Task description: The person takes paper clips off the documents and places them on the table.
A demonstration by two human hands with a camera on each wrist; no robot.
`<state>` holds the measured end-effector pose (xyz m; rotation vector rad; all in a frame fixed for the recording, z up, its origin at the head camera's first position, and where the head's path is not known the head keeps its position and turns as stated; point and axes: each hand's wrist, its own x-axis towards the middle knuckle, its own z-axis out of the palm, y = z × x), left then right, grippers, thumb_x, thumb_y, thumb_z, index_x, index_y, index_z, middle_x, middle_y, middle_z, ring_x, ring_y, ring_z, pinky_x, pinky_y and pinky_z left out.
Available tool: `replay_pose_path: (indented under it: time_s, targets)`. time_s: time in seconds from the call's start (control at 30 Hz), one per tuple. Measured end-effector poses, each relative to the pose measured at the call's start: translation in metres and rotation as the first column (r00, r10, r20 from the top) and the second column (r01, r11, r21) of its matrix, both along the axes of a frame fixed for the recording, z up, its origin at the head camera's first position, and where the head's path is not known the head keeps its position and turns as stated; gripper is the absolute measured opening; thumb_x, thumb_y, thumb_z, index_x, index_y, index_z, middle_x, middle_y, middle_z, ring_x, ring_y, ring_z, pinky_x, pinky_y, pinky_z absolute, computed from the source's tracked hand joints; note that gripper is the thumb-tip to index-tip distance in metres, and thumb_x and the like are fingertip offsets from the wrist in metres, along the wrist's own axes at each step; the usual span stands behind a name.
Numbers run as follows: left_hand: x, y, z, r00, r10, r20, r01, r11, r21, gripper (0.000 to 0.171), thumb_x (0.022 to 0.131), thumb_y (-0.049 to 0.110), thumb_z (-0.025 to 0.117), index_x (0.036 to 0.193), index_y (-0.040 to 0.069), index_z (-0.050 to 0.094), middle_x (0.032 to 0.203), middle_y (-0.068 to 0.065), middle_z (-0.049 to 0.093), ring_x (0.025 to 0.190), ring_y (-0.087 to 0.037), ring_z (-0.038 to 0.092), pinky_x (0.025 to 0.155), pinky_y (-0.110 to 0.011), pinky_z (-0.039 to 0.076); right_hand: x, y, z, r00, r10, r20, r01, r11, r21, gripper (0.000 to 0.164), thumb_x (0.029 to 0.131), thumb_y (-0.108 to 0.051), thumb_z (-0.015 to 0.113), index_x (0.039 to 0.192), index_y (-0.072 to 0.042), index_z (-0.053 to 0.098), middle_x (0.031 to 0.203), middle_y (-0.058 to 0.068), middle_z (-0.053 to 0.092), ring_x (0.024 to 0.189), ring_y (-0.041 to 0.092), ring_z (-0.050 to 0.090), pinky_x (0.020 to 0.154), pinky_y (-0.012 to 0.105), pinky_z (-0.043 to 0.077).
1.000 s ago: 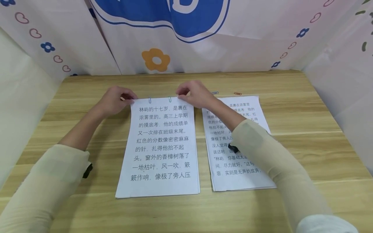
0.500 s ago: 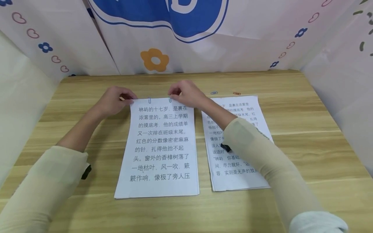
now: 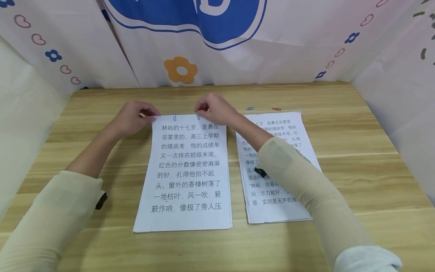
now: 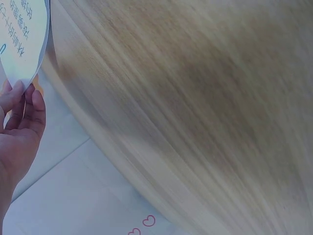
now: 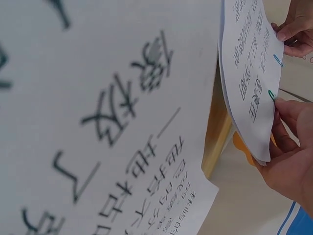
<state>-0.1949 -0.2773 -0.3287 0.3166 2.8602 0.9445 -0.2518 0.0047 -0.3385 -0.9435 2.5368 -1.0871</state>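
Observation:
A stack of printed paper sheets (image 3: 190,173) lies left of centre on the table, with a blue paper clip (image 3: 175,117) and a green paper clip (image 5: 272,95) on its top edge. My left hand (image 3: 132,118) pinches the stack's top left corner between thumb and fingers; the left wrist view shows the thumb over the paper (image 4: 24,44). At the top edge, my right hand (image 3: 215,109) pinches the green clip, its thumb and fingertips right at the clip's end. The right wrist view shows the right fingers (image 5: 286,132) behind the sheets.
A second stack of printed sheets (image 3: 272,211) lies to the right, partly under the right forearm. Beyond its top edge are a loose blue paper clip (image 3: 250,108) and a red one (image 3: 276,109). A white printed backdrop (image 3: 272,64) stands behind the wooden table (image 3: 367,181).
My right hand has moved left along the top edge, from the right corner to the green clip. The left hand stays at its corner.

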Motion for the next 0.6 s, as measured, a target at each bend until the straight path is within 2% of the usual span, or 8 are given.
replay_pose_path:
  time_s: [0.33, 0.6]
  targets:
    - [0.0008, 0.0004, -0.001, 1.0, -0.016, -0.022, 0.016, 1.0, 0.002, 0.015, 0.098, -0.01, 0.06, 0.108, -0.009, 0.072, 0.109, -0.026, 0.069, 0.101, -0.036, 0.062, 0.073, -0.013, 0.043, -0.0013, 0.0004, -0.0017, 1.0, -0.007, 0.007, 0.007, 1.0, -0.007, 0.013, 0.1, -0.004, 0.066, 0.103, -0.001, 0.078, 0.095, 0.009, 0.073, 0.085, 0.018, 0.063, 0.078, 0.026, 0.052]
    - [0.0001, 0.002, -0.0031, 1.0, -0.011, -0.014, 0.012, 1.0, 0.004, 0.015, 0.099, -0.009, 0.061, 0.108, -0.007, 0.073, 0.11, -0.025, 0.07, 0.101, -0.035, 0.061, 0.072, -0.014, 0.044, -0.005, 0.0017, -0.0056, 1.0, -0.014, 0.016, 0.014, 1.0, -0.012, 0.012, 0.099, -0.002, 0.066, 0.1, 0.0, 0.077, 0.094, 0.01, 0.073, 0.084, 0.018, 0.062, 0.078, 0.025, 0.052]
